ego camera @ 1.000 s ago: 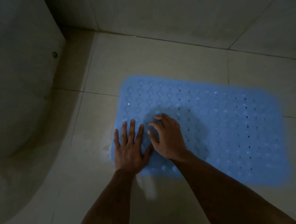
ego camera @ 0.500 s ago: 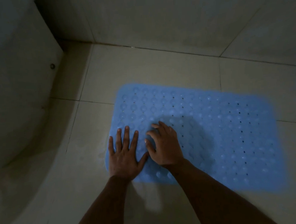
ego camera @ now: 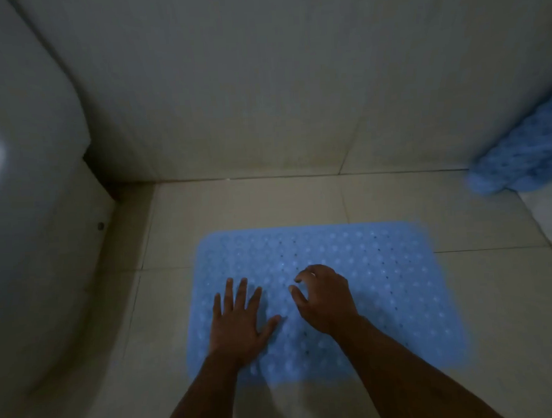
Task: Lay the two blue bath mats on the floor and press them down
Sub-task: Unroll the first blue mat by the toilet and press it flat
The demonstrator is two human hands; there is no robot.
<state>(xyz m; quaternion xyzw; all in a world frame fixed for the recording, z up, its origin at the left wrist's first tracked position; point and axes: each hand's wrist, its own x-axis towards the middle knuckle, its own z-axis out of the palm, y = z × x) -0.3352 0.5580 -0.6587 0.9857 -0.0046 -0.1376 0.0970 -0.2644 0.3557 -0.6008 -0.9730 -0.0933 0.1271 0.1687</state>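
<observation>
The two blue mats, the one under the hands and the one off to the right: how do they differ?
The near mat lies spread flat on the floor tiles; the far mat is bunched up against the wall. The near mat has both hands on or over it; nothing touches the far mat. The near mat shows whole, the far mat is cut off. Both are blue and perforated.

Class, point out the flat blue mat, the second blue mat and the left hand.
flat blue mat [ego camera: 387, 299], head view, bare middle-right surface.
second blue mat [ego camera: 523, 158], head view, crumpled middle.
left hand [ego camera: 240, 327], head view, back of hand.
</observation>
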